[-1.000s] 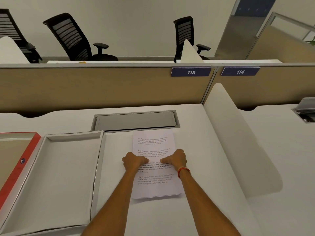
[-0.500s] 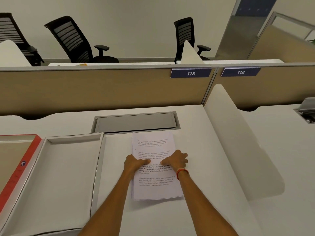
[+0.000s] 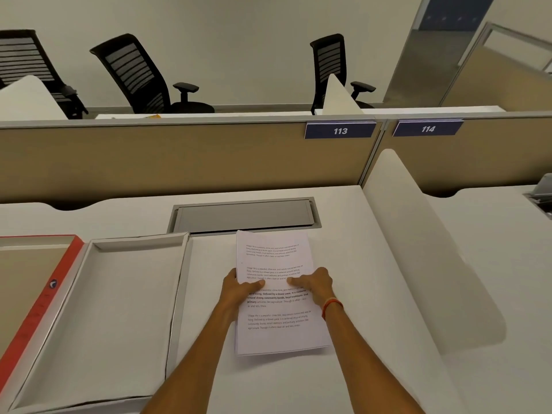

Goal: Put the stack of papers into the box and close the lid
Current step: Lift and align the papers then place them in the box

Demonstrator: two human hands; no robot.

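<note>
From the head view, our left hand (image 3: 239, 289) and right hand (image 3: 316, 286) clasp the papers (image 3: 279, 294) by the long side edges, thumbs on top, at the desk's (image 3: 358, 264) centre. We judge the stack light, floppy and prone to sliding apart, so support from beneath suits. The open box (image 3: 98, 309) lies at nine o'clock, with bare desk between; its near wall needs clearing.

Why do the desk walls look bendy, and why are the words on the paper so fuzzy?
Head view: the wide-angle lens bows straight lines, so the partition curves near the edges; the small print on the stack of papers is too soft to read fully; lighting is even, with only faint shadows under the left hand and right hand.
</note>
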